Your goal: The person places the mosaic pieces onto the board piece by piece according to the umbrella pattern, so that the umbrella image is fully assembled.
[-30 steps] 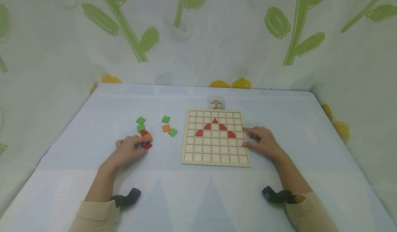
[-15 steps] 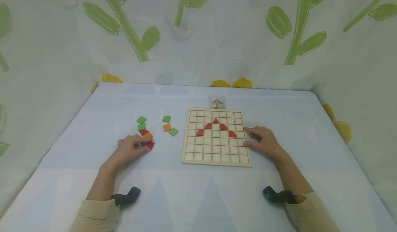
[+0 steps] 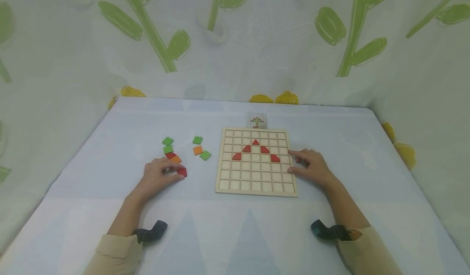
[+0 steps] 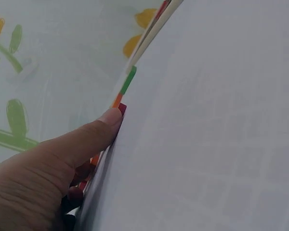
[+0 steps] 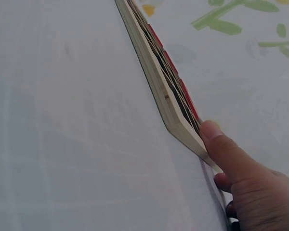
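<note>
My left hand (image 3: 158,176) is low over the table, left of the board, and pinches a red tile (image 3: 183,172) between thumb and fingers. In the left wrist view the thumb hides most of that red tile (image 4: 123,108). Just behind the fingers lie an orange tile (image 3: 176,159) and another red tile (image 3: 170,155), partly overlapped. A wooden grid board (image 3: 256,187) holds several red pieces: a triangle (image 3: 255,142) and quarter-round tiles (image 3: 236,156) below it on both sides. My right hand (image 3: 312,167) touches the board's right edge with index finger and thumb, fingers fairly straight.
Green tiles (image 3: 167,141) and a second orange tile (image 3: 198,150) lie between the left hand and the board. A small pattern card (image 3: 257,121) sits against the board's far edge. Leaf-printed cloth (image 3: 257,54) rises behind the table.
My left hand has slid slightly right with the red tile, which has turned and come out further from beside the orange tile. The right hand stays at the board's edge.
</note>
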`<state>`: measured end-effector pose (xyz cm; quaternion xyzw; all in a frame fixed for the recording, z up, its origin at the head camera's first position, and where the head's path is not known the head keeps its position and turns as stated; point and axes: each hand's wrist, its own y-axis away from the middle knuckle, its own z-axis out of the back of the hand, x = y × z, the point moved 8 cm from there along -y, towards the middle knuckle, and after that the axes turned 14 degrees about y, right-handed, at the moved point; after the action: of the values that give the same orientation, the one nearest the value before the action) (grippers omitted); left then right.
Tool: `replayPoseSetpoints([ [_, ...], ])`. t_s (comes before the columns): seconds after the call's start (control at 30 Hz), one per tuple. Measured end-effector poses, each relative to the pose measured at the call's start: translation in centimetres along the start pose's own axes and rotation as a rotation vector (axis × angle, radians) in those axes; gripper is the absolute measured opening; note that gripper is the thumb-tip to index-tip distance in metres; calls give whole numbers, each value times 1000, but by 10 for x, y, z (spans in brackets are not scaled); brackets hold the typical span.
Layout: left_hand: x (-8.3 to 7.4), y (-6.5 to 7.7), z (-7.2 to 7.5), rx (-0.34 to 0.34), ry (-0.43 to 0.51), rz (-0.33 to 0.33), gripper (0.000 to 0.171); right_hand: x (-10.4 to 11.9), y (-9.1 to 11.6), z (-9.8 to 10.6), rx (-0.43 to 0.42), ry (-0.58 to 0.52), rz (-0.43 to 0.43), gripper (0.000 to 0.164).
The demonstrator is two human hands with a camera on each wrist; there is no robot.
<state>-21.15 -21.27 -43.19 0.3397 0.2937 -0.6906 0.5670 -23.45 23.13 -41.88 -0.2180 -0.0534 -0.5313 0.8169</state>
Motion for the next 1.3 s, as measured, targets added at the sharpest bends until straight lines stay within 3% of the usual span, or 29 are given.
replayPoseSetpoints([
  [0.37, -11, -3, -17, -15, 9, -74, 25, 0, 0, 2, -3, 1, 3, 55],
  [0.7, -32, -7, -28, -22, -5, -278, 23, 1, 1, 1, 9, 7, -15, 55],
  [1.3, -52, -15, -41, -2, 56, -313, 23, 3, 0, 3, -13, 11, -1, 53],
])
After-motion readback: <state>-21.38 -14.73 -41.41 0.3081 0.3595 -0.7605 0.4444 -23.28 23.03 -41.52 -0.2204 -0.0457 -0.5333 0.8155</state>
